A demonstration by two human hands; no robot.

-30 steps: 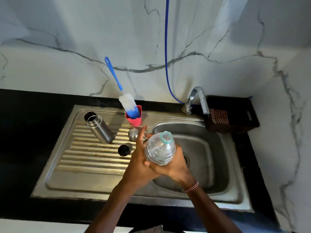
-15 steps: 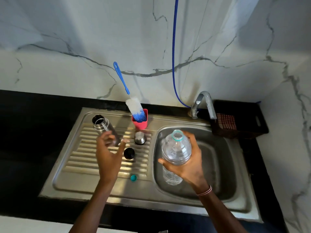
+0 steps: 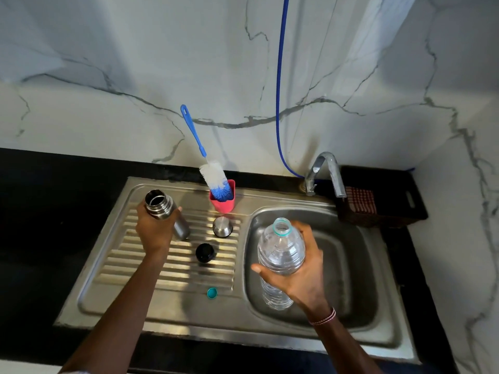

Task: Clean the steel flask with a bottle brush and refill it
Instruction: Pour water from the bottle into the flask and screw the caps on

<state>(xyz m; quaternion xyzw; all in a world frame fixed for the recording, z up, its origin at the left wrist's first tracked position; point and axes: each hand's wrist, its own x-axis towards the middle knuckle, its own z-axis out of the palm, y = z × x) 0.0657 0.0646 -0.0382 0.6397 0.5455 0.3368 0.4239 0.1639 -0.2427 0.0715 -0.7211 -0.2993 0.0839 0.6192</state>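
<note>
The left hand [image 3: 156, 230] wraps its fingers round the uncapped steel flask [image 3: 158, 205], which stands near the far left corner of the drainboard [image 3: 140, 268]. The right hand [image 3: 302, 276] grips an open clear plastic bottle [image 3: 280, 249] above the sink basin [image 3: 351, 265]. The bottle brush [image 3: 214, 175] stands bristles-down in a red cup [image 3: 225, 205] at the drainboard's far edge. A steel cap [image 3: 222, 226], a black stopper [image 3: 205, 252] and a teal bottle cap [image 3: 212, 292] lie on the drainboard between the hands.

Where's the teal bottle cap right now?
Head view: the teal cap lies on the draining board, just left of the basin, nearer the person than the black lid.
</note>
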